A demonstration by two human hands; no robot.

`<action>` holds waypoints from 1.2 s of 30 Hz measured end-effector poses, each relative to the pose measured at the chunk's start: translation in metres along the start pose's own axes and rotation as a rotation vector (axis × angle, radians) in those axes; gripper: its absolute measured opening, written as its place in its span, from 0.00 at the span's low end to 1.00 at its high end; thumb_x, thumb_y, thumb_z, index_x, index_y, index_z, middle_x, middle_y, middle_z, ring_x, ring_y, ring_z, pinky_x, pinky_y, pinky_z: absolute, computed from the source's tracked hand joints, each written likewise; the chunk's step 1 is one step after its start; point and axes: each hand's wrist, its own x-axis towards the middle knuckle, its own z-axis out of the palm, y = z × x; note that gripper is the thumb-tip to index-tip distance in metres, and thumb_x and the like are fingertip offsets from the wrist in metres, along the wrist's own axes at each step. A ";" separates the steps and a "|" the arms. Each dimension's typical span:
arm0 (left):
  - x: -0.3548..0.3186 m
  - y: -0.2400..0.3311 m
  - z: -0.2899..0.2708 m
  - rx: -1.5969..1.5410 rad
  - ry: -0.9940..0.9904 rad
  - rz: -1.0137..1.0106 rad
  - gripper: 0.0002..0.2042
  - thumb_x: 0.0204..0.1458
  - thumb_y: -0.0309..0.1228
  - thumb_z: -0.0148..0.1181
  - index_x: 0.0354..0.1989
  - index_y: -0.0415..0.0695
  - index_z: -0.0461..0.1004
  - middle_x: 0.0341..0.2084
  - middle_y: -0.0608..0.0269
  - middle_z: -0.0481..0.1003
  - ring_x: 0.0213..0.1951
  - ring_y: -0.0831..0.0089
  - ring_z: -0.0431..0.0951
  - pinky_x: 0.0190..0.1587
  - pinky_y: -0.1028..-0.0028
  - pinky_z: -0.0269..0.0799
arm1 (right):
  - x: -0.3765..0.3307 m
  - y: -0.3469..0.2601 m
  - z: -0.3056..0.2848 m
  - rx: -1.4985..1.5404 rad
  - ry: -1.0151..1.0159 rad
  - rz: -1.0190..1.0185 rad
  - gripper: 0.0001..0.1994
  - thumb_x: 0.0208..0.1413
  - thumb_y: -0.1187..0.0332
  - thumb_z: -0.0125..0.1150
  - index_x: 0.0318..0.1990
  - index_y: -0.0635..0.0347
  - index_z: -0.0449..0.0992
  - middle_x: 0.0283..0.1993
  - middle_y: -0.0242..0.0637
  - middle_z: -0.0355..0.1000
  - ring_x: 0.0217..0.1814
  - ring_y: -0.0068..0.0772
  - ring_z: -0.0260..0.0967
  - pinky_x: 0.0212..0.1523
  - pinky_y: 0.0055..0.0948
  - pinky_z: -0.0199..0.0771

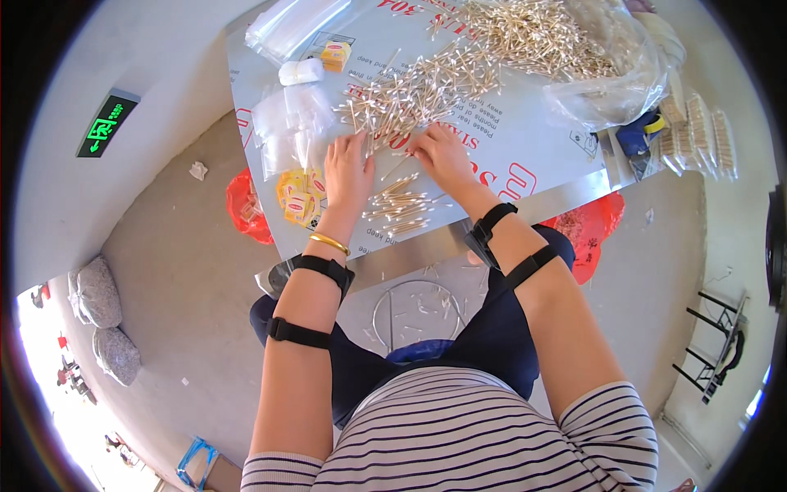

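Cotton swabs lie by both hands — any grip unclear.

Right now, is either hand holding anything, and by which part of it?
Cannot be told: the left hand and right hand have their fingertips at the loose cotton swabs, too small there to show any grip.

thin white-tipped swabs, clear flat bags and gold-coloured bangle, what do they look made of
Thin white-tipped swabs: probably wooden stems, matte and tan, with white cotton-like tips. Clear flat bags: likely glossy plastic film, see-through with bright creases. Gold-coloured bangle: likely polished metal, from its bright sheen; exact metal unclear.
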 end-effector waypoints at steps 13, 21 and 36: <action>-0.009 -0.003 -0.008 -0.203 -0.126 0.183 0.18 0.49 0.16 0.60 0.48 0.47 0.79 0.43 0.61 0.78 0.48 0.56 0.77 0.54 0.58 0.73 | 0.003 -0.007 -0.015 0.080 0.091 -0.018 0.13 0.51 0.75 0.69 0.45 0.51 0.81 0.46 0.33 0.71 0.53 0.44 0.69 0.54 0.43 0.70; -0.038 0.037 0.018 0.106 -0.137 0.171 0.37 0.60 0.43 0.61 0.74 0.39 0.55 0.74 0.50 0.55 0.76 0.53 0.53 0.76 0.51 0.48 | 0.013 0.004 -0.005 0.035 0.046 -0.107 0.15 0.52 0.76 0.68 0.47 0.48 0.83 0.46 0.31 0.70 0.53 0.40 0.72 0.52 0.42 0.73; -0.008 0.021 0.015 0.298 -0.226 0.283 0.40 0.64 0.56 0.53 0.77 0.43 0.53 0.78 0.55 0.52 0.79 0.55 0.48 0.78 0.49 0.41 | 0.011 0.028 -0.041 -0.316 -0.029 -0.377 0.05 0.49 0.69 0.64 0.34 0.51 0.82 0.43 0.24 0.73 0.53 0.31 0.69 0.56 0.34 0.72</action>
